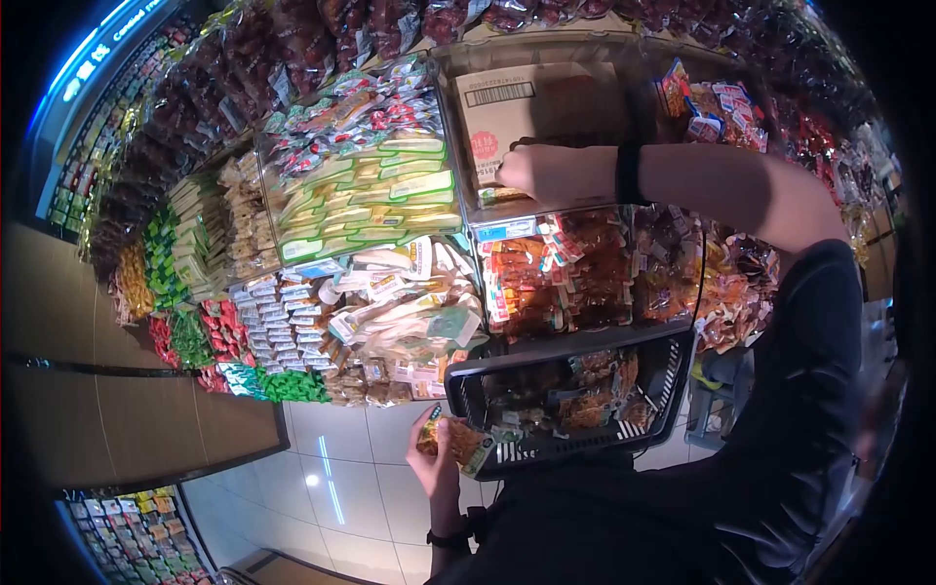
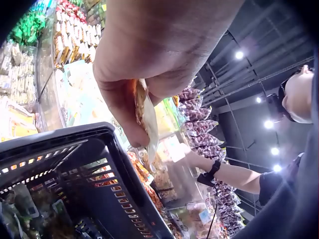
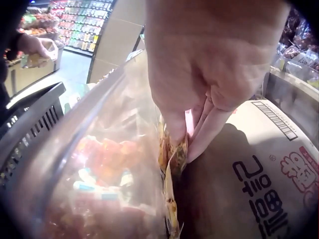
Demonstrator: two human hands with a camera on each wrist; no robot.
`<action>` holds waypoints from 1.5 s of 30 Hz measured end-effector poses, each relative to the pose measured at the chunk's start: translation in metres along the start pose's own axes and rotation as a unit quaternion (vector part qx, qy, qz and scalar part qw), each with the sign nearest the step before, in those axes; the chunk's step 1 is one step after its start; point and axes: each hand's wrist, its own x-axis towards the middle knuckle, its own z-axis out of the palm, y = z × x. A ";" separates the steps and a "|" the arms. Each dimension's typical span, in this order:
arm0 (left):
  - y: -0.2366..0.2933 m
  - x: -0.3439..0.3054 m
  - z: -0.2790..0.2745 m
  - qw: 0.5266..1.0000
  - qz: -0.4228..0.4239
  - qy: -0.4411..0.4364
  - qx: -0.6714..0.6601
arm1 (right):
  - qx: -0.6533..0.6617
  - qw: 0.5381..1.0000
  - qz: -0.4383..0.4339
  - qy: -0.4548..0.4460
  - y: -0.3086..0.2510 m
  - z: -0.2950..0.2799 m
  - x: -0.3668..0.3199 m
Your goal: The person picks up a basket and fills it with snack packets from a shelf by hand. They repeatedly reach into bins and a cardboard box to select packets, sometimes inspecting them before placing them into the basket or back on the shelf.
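My left hand (image 1: 437,466) pinches a small snack packet (image 1: 466,448) by the front left corner of a black shopping basket (image 1: 575,351). Seen edge-on in the left wrist view, that packet (image 2: 146,117) stands between thumb and fingers. My right hand (image 1: 546,174) reaches down into a clear-walled bin, beside a cardboard box (image 1: 497,117). In the right wrist view its thumb and fingers grip a brownish snack packet (image 3: 174,154) in the narrow gap between box and clear wall. Further packets (image 1: 590,405) lie inside the basket.
Bins of packaged snacks surround the box: green-edged packets (image 1: 380,195) to the left, red-and-brown packets (image 1: 556,273) in front. Bags of dark snacks (image 1: 302,39) line the back. Tiled floor (image 1: 341,487) lies left of the basket. Clear bin walls (image 3: 114,129) flank the right hand.
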 end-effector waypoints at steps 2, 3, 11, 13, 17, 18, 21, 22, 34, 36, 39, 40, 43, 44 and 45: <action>-0.005 0.002 -0.002 1.000 -0.001 -0.004 0.006 | 0.005 1.000 -0.019 -0.005 0.008 0.011 0.002; -0.005 0.002 -0.002 1.000 -0.001 -0.006 0.006 | 0.004 1.000 -0.018 -0.005 0.009 0.013 0.003; 0.007 0.002 0.005 0.998 0.059 0.014 -0.008 | 0.052 0.998 -0.015 -0.020 -0.002 0.011 0.008; 0.007 0.001 0.004 0.998 0.061 -0.001 0.003 | 0.041 0.999 -0.015 -0.012 -0.002 0.009 0.005; -0.006 0.002 -0.006 0.996 0.081 -0.027 0.035 | -0.022 0.999 0.016 -0.034 -0.007 -0.014 0.002; -0.003 0.001 -0.005 0.995 0.084 -0.031 0.034 | -0.030 0.999 0.033 -0.002 -0.002 -0.011 0.002; 0.008 0.000 0.002 0.991 0.100 -0.078 -0.042 | 0.062 0.978 0.182 0.076 -0.055 -0.055 -0.022; 0.010 -0.002 0.003 0.989 0.094 -0.092 -0.063 | -0.012 0.979 0.162 0.123 -0.066 -0.061 -0.037; 0.070 -0.022 0.048 0.967 0.228 -0.116 0.005 | 0.550 0.744 0.335 0.175 -0.346 0.003 -0.131; 0.078 -0.030 0.053 0.956 0.259 -0.137 0.007 | 0.579 0.712 0.346 0.196 -0.367 0.011 -0.126; 0.080 -0.042 0.054 0.938 0.300 -0.174 0.001 | 0.619 0.670 0.353 0.207 -0.380 0.022 -0.124; 0.081 -0.049 0.051 0.955 0.217 -0.198 -0.033 | 0.656 0.636 0.350 0.207 -0.382 0.024 -0.125; 0.084 -0.056 0.045 0.959 0.148 -0.225 -0.088 | 0.658 0.636 0.313 0.254 -0.386 0.025 -0.125; 0.082 -0.058 0.043 0.955 0.152 -0.232 -0.107 | 0.657 0.638 0.310 0.253 -0.388 0.024 -0.125; 0.079 -0.060 0.040 0.951 0.154 -0.239 -0.125 | 0.660 0.635 0.314 0.251 -0.390 0.025 -0.125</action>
